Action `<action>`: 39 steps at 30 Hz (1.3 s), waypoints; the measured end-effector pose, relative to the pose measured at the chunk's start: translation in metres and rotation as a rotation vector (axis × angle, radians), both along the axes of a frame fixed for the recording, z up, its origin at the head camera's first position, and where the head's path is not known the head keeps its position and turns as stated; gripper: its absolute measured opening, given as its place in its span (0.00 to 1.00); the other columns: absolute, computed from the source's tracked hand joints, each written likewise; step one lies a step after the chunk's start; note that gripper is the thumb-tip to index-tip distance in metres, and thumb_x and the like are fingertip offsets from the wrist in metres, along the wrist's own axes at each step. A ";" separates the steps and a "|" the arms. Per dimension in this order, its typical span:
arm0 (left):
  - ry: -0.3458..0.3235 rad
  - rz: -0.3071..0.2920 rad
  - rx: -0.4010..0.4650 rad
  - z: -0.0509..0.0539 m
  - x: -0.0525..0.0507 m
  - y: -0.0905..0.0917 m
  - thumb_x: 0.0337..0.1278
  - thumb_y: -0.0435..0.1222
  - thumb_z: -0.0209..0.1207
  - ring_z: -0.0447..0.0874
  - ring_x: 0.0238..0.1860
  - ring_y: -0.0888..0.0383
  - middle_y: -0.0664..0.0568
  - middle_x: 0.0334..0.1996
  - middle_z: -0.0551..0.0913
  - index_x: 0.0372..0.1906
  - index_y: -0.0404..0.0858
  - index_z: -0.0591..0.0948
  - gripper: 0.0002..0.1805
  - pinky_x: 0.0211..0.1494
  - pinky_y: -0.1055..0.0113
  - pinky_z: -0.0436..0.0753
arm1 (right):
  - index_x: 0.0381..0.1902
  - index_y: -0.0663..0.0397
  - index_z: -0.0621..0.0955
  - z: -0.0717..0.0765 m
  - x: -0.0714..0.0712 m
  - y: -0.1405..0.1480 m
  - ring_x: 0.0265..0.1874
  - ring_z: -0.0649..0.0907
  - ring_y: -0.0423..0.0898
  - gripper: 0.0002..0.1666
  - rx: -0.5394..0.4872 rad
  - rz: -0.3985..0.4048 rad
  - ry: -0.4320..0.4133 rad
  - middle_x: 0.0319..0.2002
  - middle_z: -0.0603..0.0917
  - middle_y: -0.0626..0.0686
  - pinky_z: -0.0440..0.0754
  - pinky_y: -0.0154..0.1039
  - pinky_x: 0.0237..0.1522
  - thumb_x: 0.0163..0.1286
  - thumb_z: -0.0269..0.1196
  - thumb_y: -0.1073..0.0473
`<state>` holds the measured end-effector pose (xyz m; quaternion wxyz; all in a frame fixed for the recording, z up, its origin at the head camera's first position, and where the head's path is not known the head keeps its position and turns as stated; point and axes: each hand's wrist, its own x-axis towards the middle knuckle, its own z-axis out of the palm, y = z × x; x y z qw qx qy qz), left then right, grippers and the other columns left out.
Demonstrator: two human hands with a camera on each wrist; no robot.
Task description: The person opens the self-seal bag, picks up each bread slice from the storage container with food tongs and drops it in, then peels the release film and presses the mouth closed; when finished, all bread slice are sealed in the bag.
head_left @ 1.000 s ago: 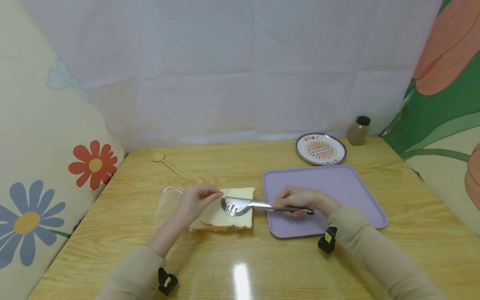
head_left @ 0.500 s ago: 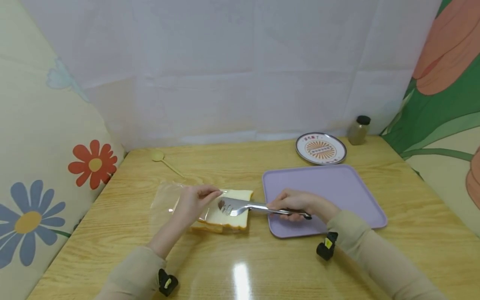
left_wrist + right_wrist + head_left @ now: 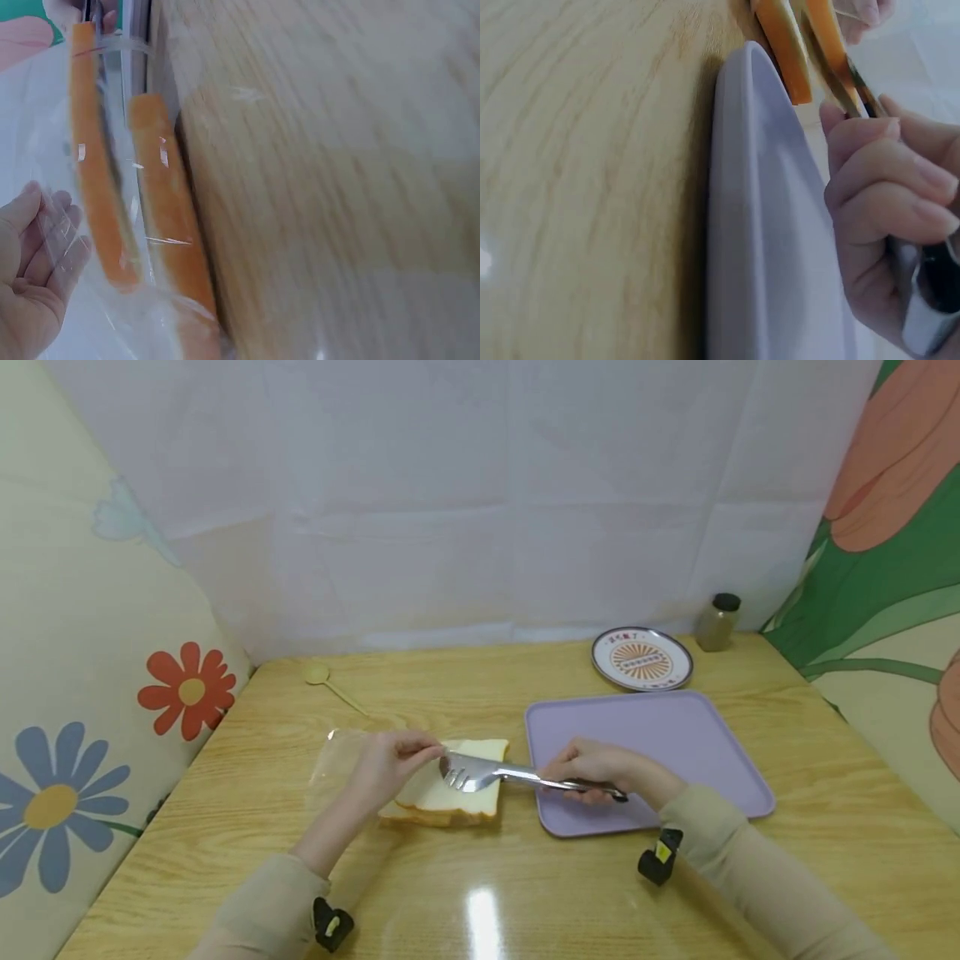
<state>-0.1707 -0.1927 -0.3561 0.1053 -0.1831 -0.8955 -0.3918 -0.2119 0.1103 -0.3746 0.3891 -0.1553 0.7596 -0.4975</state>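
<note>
1. Clock is centred on the bread in the head view, 12 = away from the person.
2. Left hand (image 3: 388,767) at 9-10 o'clock, thumb and forefinger together on the edge of a clear plastic bag (image 3: 336,764). Film is see-through and the grip is partly hidden, so it looks like a pinch, but exact contact is hard to read.
3. Right hand (image 3: 588,765) at 3 o'clock, fingers wrapped round metal tongs (image 3: 483,770). Handle end points to 3, slotted head to 9, over the bread.
4. Bread is two slices, stacked on the table (image 3: 420,910), part in the bag. Upper slice (image 3: 96,165) sits between the tong arms; left wrist view shows a gap under its crust. Lower slice (image 3: 169,210) lies flat beneath. Bag spreads out to 9 o'clock.
5. Purple tray (image 3: 663,718) at 3 o'clock, just beside the bread, not touching. Right hand is above its near-left part.
6. Printed plate (image 3: 642,660) with dark rim at 2 o'clock, right behind the tray. Can't tell if they touch.
7. Jar (image 3: 716,625), black lid, upright, also at 2 o'clock, farther out.
8. Yellow spoon (image 3: 317,673) at 10 o'clock, flat on the table, handle angled toward the bread.
9. White cloth (image 3: 420,502) at 12, behind the table. Flower-print backdrops (image 3: 67,610) flank it left and right.
10. Beige sleeves (image 3: 270,889) on both arms, a small black device (image 3: 332,925) at each cuff.
</note>
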 end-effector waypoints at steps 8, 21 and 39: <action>-0.007 0.000 -0.003 -0.002 -0.001 0.002 0.53 0.32 0.64 0.86 0.31 0.58 0.47 0.29 0.88 0.31 0.36 0.87 0.03 0.34 0.75 0.84 | 0.39 0.66 0.81 -0.007 0.001 0.001 0.05 0.63 0.35 0.18 -0.085 -0.012 -0.120 0.11 0.73 0.46 0.60 0.27 0.06 0.70 0.56 0.53; 0.064 0.042 -0.001 -0.001 0.003 0.005 0.53 0.31 0.64 0.87 0.29 0.53 0.44 0.29 0.88 0.31 0.34 0.86 0.03 0.33 0.72 0.85 | 0.34 0.63 0.84 0.004 0.003 -0.005 0.05 0.64 0.37 0.20 0.052 0.030 0.065 0.10 0.72 0.46 0.61 0.28 0.07 0.68 0.58 0.49; 0.054 0.004 -0.033 -0.002 0.002 0.002 0.53 0.31 0.64 0.85 0.30 0.59 0.49 0.29 0.88 0.32 0.36 0.87 0.03 0.35 0.74 0.84 | 0.42 0.68 0.81 -0.002 0.003 0.000 0.05 0.64 0.35 0.21 -0.080 0.037 -0.068 0.11 0.73 0.45 0.61 0.26 0.07 0.70 0.56 0.52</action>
